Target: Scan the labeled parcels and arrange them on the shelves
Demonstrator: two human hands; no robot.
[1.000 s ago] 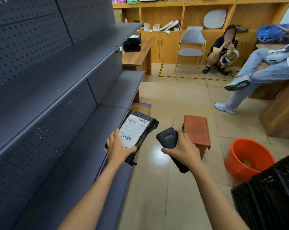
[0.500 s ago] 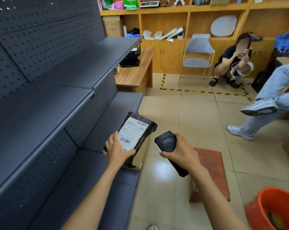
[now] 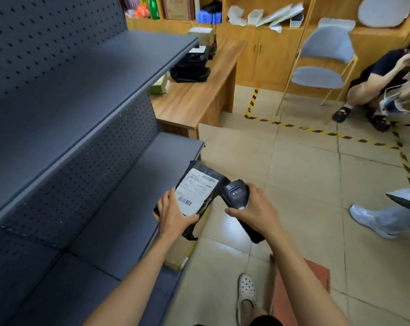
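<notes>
My left hand (image 3: 172, 214) grips a black plastic parcel (image 3: 200, 184) at its near end, the white barcode label facing up. My right hand (image 3: 255, 211) grips a black handheld scanner (image 3: 235, 195), whose head sits right beside the parcel's right edge. Both are held in front of the lower grey shelf (image 3: 128, 191) of a dark metal rack. The upper shelf (image 3: 86, 74) bears nothing.
A wooden table (image 3: 199, 95) past the rack carries black parcels (image 3: 191, 68). A cardboard box (image 3: 179, 252) lies on the floor by the rack, a red stool (image 3: 300, 288) near my foot. One person crouches at the far right by a chair (image 3: 321, 67); another's legs reach in.
The view has moved forward along the rack toward the table. The scanner has come closer to the parcel, now beside its label. The orange bucket has left the view.
</notes>
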